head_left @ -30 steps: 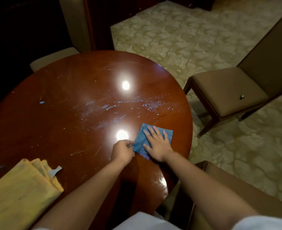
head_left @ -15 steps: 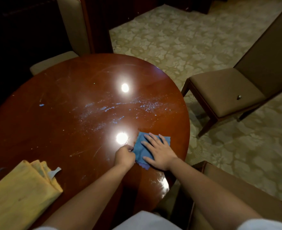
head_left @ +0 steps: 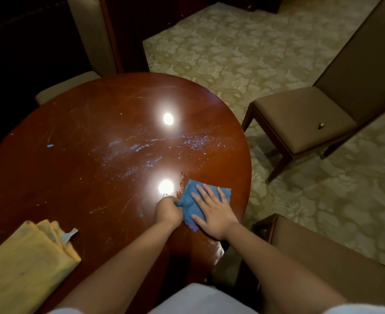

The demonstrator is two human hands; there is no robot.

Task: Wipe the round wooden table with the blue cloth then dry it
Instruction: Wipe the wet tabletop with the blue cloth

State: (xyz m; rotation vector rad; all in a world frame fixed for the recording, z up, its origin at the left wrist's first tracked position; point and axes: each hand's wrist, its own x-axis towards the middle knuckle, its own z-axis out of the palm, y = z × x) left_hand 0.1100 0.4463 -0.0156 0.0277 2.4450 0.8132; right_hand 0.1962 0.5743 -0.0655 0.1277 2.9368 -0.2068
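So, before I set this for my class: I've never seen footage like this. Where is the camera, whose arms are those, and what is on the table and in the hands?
There is no machine here. A person wears one wide-angle camera on the head, looking down, so the two bare arms are the wearer's own. The round wooden table shines with two lamp reflections and carries pale blue-white smears across its middle. The right hand lies flat, fingers straight, on the blue cloth; the left hand pinches the cloth's near edge. A folded yellow cloth rests at the table's near left edge. Brown chairs stand around on patterned carpet.
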